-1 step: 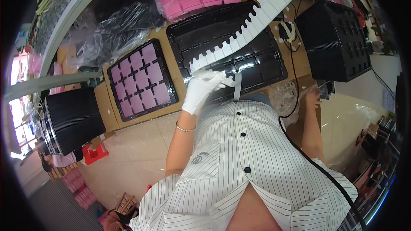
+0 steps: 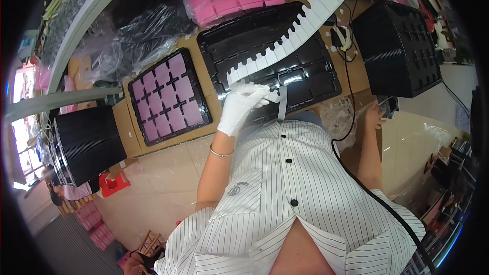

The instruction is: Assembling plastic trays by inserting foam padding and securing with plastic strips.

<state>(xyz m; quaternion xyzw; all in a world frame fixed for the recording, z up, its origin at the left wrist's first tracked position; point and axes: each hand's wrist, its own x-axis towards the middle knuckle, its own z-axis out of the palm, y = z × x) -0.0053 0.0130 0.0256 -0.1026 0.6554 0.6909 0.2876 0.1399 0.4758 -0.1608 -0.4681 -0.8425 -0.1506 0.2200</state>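
Brightly lit across the middle, burned out to white at the window [image 2: 26, 122] on the far left.
Glints in hard patches off the glossy black tray [image 2: 310, 66], sparkles along crumpled clear plastic [image 2: 155, 35] and gleams on the pale floor [image 2: 415, 137] at right. Washes out detail on the gloved left hand [image 2: 240, 109]; sinks into near-black on the tray stack [image 2: 392, 46] at upper right. Stays crisp on the shirt's [image 2: 326, 188] stripes, bends the metal frame [image 2: 83, 20] into an arc, softens toward the rim and drops to black in the corners.
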